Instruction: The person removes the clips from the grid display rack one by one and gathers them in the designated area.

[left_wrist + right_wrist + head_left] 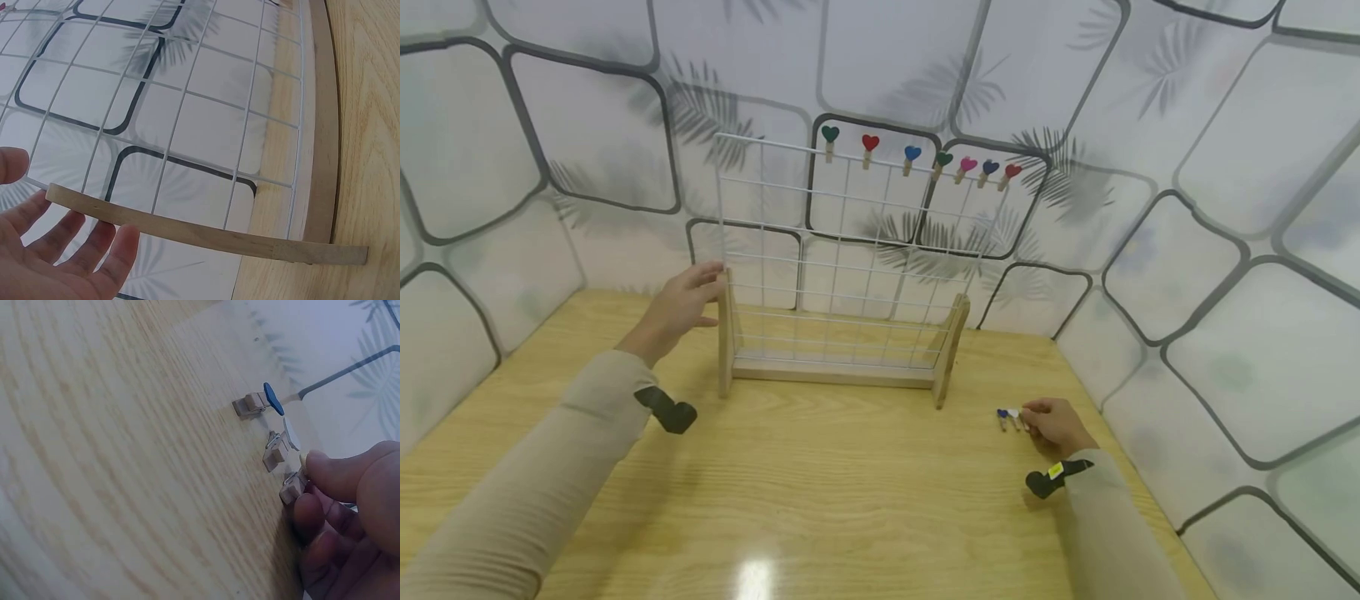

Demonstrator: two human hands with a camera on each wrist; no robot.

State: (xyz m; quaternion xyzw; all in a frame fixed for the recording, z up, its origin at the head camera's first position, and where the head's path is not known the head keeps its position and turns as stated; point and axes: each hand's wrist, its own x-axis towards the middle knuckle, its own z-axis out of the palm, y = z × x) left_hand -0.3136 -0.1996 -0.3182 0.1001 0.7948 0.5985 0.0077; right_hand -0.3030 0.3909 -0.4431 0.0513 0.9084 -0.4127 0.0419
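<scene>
A white wire grid rack with wooden uprights (pixel 726 333) and a wooden base bar (pixel 835 372) stands towards the back of the table. My left hand (pixel 679 302) is at the top of its left upright, fingers fairly straight against the wood and thumb apart in the left wrist view. At the right, my right hand (pixel 1054 421) pinches a small wooden clothespin (pixel 291 487) between thumb and finger, low over the table. Its top is mostly hidden by the thumb. Beside it lie a blue heart clothespin (pixel 250 405) and a white-topped clothespin (pixel 275 452).
Several heart clothespins are clipped along the grid's top wire, from a green one (pixel 830 135) to a red one (pixel 1012 172) at the right end. Patterned walls (pixel 1225 250) enclose the wooden table (pixel 820 500) at the back and sides.
</scene>
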